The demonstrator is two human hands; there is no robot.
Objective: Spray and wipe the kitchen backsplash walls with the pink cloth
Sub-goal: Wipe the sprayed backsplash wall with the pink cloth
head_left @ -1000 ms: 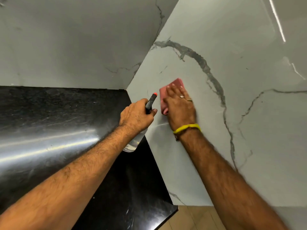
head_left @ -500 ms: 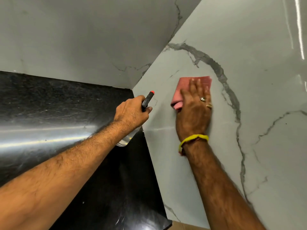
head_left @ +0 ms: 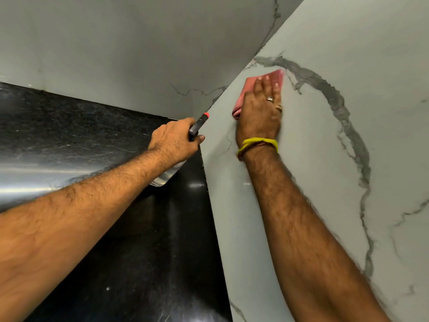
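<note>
My right hand [head_left: 261,112] lies flat with straight fingers on the folded pink cloth [head_left: 248,88] and presses it against the right marble backsplash wall [head_left: 325,159], close to the corner. A yellow band circles that wrist. My left hand [head_left: 174,141] grips a spray bottle [head_left: 198,125]. Its black head with an orange nozzle points at the right wall just left of the cloth. The clear bottle body hangs below the hand, mostly hidden by it.
A glossy black stone countertop [head_left: 92,159] fills the left and lower middle. A second grey marble wall [head_left: 139,54] rises behind it and meets the right wall at the corner. A thick grey vein curves across the right wall.
My right hand has slid the pink cloth up the right wall toward the corner. The left hand with the spray bottle has stayed near the wall.
</note>
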